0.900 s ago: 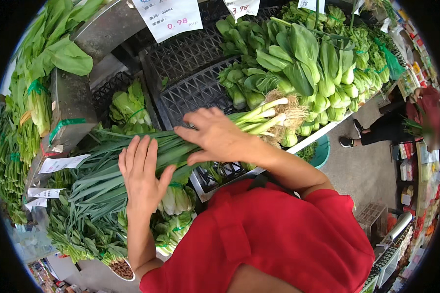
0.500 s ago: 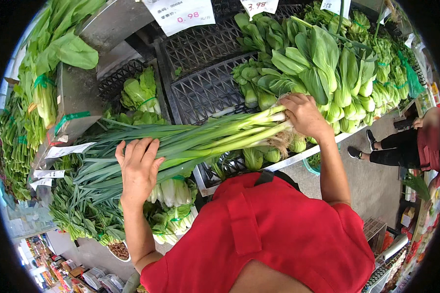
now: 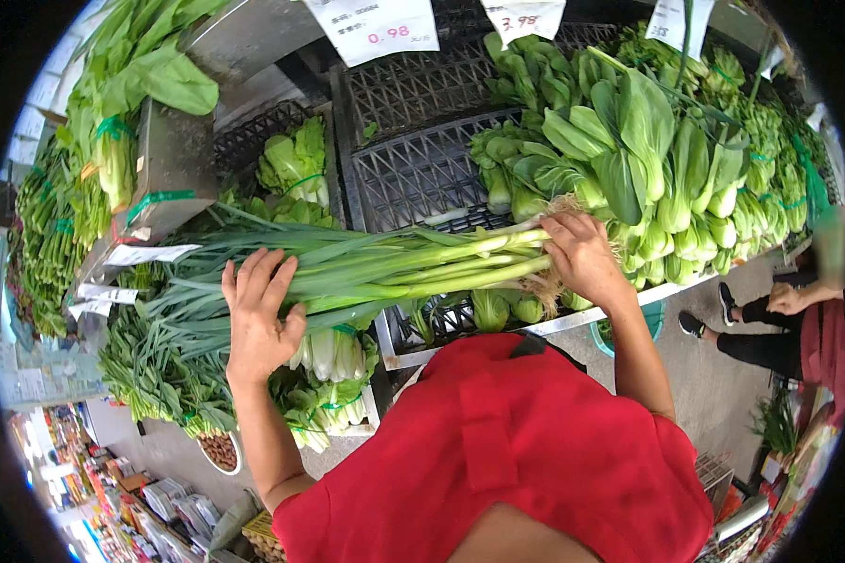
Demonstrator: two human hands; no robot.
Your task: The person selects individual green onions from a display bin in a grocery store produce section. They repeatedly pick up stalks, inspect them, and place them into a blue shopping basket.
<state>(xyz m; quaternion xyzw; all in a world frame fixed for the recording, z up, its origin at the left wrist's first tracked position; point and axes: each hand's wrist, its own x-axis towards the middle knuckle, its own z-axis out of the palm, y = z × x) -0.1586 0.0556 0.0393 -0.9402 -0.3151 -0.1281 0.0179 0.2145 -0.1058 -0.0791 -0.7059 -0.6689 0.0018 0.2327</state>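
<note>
A long bunch of green onions [image 3: 422, 265] lies crosswise over the produce crates, dark leaves to the left and pale stems with stringy roots to the right. My right hand [image 3: 584, 255] is closed around the root end, its fingers over the stems. On the leafy part my left hand [image 3: 263, 314] grips from above, fingers somewhat spread over the leaves and thumb on the near side. The undersides of both hands are hidden. Just beyond my right hand is a heap of bok choy [image 3: 671, 174].
A black plastic crate [image 3: 413, 174] stands behind the onions. Lettuce [image 3: 296, 159] tied with green tape is at the back left. A metal ledge [image 3: 174, 155] juts in at left with leafy bunches on it. Paper price cards [image 3: 376, 28] hang at the top. Another person's hand [image 3: 791, 298] shows at far right.
The shelves and crates have slid right and down in the picture. The onions' root end has shifted slightly away from me over the crates. Both hands stay on the bunch.
</note>
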